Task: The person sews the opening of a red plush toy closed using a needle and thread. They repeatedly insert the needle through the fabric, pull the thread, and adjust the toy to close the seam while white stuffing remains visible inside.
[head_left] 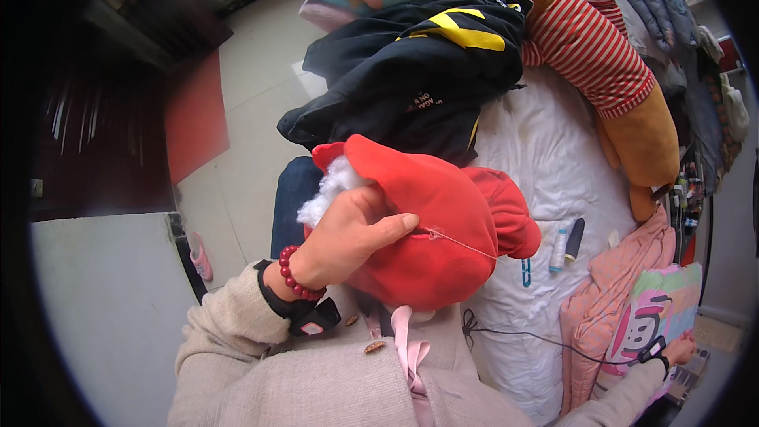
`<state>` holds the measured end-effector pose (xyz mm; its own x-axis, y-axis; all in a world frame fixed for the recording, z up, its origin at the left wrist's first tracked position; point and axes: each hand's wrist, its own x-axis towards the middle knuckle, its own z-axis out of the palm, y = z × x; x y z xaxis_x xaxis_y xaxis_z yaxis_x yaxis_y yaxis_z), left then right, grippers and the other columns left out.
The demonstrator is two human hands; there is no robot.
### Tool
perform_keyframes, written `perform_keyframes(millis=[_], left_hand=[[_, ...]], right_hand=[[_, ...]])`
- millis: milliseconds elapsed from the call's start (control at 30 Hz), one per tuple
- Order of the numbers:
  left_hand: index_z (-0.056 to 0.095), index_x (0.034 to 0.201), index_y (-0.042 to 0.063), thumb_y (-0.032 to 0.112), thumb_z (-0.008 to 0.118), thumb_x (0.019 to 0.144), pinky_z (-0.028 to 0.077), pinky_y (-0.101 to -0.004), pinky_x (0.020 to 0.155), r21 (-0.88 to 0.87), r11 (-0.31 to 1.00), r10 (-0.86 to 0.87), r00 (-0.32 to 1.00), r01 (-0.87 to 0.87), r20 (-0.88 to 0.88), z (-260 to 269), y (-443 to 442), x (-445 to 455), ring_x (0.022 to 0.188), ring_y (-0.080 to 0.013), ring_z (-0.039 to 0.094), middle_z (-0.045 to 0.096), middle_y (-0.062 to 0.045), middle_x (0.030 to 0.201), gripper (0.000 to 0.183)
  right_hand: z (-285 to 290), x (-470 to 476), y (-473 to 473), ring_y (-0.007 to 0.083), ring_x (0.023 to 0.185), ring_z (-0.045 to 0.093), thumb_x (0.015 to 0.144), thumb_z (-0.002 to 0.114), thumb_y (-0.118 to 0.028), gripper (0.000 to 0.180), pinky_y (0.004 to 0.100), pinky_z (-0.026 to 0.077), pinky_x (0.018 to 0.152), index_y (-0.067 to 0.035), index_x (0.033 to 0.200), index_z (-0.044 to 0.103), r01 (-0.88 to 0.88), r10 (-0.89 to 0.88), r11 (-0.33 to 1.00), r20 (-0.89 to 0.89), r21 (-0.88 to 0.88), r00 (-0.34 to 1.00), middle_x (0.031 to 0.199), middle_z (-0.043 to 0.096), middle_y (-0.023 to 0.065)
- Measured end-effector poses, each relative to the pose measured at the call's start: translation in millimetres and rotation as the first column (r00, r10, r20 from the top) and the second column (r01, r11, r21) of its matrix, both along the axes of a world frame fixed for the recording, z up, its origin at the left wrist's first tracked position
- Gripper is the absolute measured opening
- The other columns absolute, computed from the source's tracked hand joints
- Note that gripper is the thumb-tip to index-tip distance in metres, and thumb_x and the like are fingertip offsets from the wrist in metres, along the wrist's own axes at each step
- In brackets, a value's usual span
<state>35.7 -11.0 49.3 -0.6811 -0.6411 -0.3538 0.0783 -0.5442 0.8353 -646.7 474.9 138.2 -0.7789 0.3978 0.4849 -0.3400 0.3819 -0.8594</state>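
My left hand (347, 234) grips a red stuffed fabric piece (439, 190) over my lap, thumb beside a small opening in its seam. White fibre stuffing (335, 187) bulges from a larger opening behind the hand. A pale thread (465, 244) runs taut from the stitched seam towards the right, until it is lost against the white cloth. Far out at the lower right is my right hand (682, 349), its fingers drawn together. Whether they pinch a needle or the thread is too small to see.
On the white bedding (551, 166) lie a thread spool (558, 251), a dark tapered object (574, 240) and a small blue tool (526, 273). A black cord (533, 335) leads to my right wrist. Beyond are black clothing (391, 89) and a large plush toy (593, 53).
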Motion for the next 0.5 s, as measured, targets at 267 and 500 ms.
perform_keyframes(millis=[267,500], left_hand=[[0.061,0.117,-0.004,0.017,0.064,0.092,0.051,-0.0253,0.087,-0.001,0.998,-0.064,0.997,0.064,-0.044,3.1,5.7,-7.2,0.094,-0.012,0.063,0.066,-0.006,0.108,0.032],[0.061,0.116,-0.005,0.016,0.064,0.093,0.051,-0.0253,0.087,0.031,0.998,-0.06,0.998,0.06,-0.012,7.3,7.7,-7.2,0.096,-0.0114,0.062,0.066,-0.006,0.109,0.032]], right_hand=[[2.6,21.8,-11.8,0.0158,0.06,0.05,0.095,0.052,-0.017,0.017,0.0283,0.048,0.058,-0.007,0.082,0.056,-0.101,0.093,0.935,0.039,0.339,0.995,0.071,0.049,-0.001],[-57.1,295.3,-298.9,0.0027,0.059,0.036,0.097,0.054,-0.011,0.018,0.0179,0.032,0.053,-0.004,0.113,0.054,-0.938,0.89,0.168,0.456,-0.303,0.013,0.074,0.04,-0.0058]])
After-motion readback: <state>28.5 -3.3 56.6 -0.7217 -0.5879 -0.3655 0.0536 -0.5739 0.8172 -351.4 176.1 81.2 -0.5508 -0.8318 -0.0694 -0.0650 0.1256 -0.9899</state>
